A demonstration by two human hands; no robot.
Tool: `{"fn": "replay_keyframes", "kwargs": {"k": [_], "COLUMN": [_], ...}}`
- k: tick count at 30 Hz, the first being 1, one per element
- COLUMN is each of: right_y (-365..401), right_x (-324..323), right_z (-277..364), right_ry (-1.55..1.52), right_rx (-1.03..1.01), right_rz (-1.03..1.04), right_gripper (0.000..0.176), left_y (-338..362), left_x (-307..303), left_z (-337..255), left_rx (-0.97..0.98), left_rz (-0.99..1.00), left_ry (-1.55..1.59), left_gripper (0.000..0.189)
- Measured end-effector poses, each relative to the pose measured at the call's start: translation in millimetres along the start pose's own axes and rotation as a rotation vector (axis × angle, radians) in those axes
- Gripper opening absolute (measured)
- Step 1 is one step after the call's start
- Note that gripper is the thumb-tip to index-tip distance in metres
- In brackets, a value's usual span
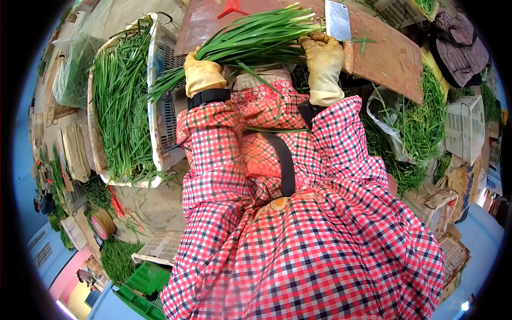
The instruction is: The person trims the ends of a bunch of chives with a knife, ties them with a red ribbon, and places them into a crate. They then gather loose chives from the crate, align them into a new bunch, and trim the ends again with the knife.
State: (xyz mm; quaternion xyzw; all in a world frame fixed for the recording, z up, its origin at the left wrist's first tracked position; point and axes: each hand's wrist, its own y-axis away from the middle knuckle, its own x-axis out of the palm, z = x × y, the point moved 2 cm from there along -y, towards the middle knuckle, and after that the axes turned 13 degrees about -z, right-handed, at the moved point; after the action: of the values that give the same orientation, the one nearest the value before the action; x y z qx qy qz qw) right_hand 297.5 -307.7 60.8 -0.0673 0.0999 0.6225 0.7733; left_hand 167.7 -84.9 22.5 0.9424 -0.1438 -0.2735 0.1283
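A thick bunch of long green chives [250,40] lies crosswise in front of me, its pale cut ends to the right and its leaf tips hanging to the left. My left hand [204,74], in a yellow glove, is closed around the leafy part. At the pale end, my right hand [323,66], gloved too, has its fingers curled against the stems. Just beside the right hand, a cleaver [337,21] with a wooden handle [348,57] rests on the reddish-brown board [386,56], apart from the glove.
To my left stands a white crate [157,106] full of loose chives [121,101]. More greens [424,125] and a clear plastic bag [389,122] lie to the right below the board. A red strap [232,8] lies at the far edge. A green crate [144,285] sits at lower left.
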Motion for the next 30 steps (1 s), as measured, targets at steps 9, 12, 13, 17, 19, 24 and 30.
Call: {"fn": "replay_keyframes", "kwargs": {"k": [9,12,13,17,19,24,30], "right_y": [-0.8,4.4,7.6,12.6,18.7,-27.3,-13.7], "right_x": [-1.4,-0.8,-1.3,-5.0,-11.5,-7.7,-17.1], "right_z": [0.3,2.3,5.7,17.5,36.5,-25.1,30.7], "right_ry": [-0.065,0.039,0.059,0.064,0.192,-0.01,0.218], "right_rx": [0.051,-0.014,-0.021,0.071,0.096,0.165,0.125], "right_rz": [0.07,0.074,0.072,0.099,0.109,0.356,0.507], "right_gripper": [0.033,0.038,0.039,0.052,0.06,0.059,0.059], "left_y": [-40.3,-80.2,-55.7,-1.8,-12.4,-28.2,-1.0], "left_x": [11.8,35.8,21.9,-6.1,5.6,18.0,-2.9], "left_z": [35.4,81.3,53.4,5.4,24.6,24.2,-12.2], "left_rx": [0.123,0.093,0.093,0.079,0.032,-0.297,0.016], "left_rz": [0.033,0.015,0.009,-0.023,-0.014,0.024,0.002], "left_ry": [-0.145,-0.058,-0.203,-0.298,0.048,0.79,0.086], "left_gripper": [0.048,0.05,0.05,0.045,0.036,0.042,0.05]}}
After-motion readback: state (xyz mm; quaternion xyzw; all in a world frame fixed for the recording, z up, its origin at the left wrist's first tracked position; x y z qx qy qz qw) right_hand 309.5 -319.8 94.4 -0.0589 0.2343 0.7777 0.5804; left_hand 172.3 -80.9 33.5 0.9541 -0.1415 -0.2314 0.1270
